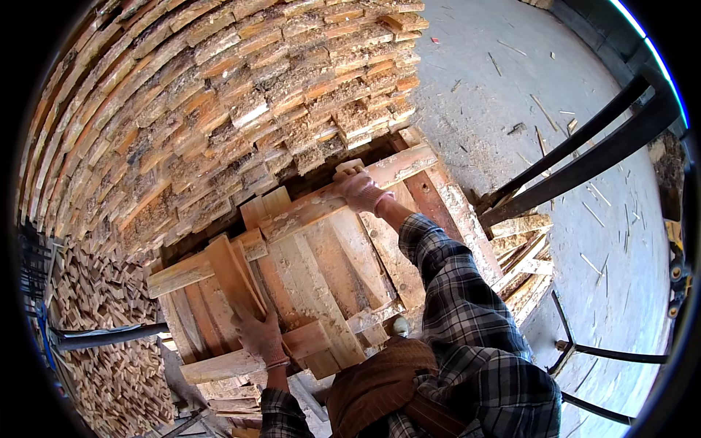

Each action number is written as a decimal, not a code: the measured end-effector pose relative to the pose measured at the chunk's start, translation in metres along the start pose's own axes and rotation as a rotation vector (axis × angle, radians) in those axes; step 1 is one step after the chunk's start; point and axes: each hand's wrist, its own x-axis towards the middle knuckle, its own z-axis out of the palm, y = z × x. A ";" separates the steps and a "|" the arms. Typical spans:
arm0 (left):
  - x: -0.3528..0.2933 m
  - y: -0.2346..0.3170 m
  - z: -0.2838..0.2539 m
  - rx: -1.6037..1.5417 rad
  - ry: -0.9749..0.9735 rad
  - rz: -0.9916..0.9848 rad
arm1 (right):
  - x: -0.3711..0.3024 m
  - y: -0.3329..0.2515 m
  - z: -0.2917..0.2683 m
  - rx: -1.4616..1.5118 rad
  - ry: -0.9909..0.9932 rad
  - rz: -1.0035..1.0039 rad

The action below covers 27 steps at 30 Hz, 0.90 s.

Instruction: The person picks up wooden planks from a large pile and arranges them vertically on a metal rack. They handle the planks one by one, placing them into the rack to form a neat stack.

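Below me is a stack of flat wooden planks [307,266], with boards laid across it near its far and near edges. My left hand [259,336], in a pale pinkish glove, grips the near end of a loose brown wooden board [232,274] that slants over the stack on the left. At the far edge, my right hand [360,191], in a similar glove, has its fingers bent over a long crosswise wooden board [310,213]. Its fingertips are partly hidden beside a short plank end. Both arms wear dark plaid sleeves.
A tall wall of stacked, sawdust-covered planks [241,95] rises beyond the stack. Many short wood pieces [109,336] lie at the left. Black metal bars [584,157] stand at the right, above a grey floor [475,80] strewn with splinters. More planks [522,255] lie beside the stack.
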 end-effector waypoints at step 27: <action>0.052 -0.122 -0.042 -0.681 -0.245 0.042 | -0.068 -0.310 -0.037 1.427 -0.340 0.257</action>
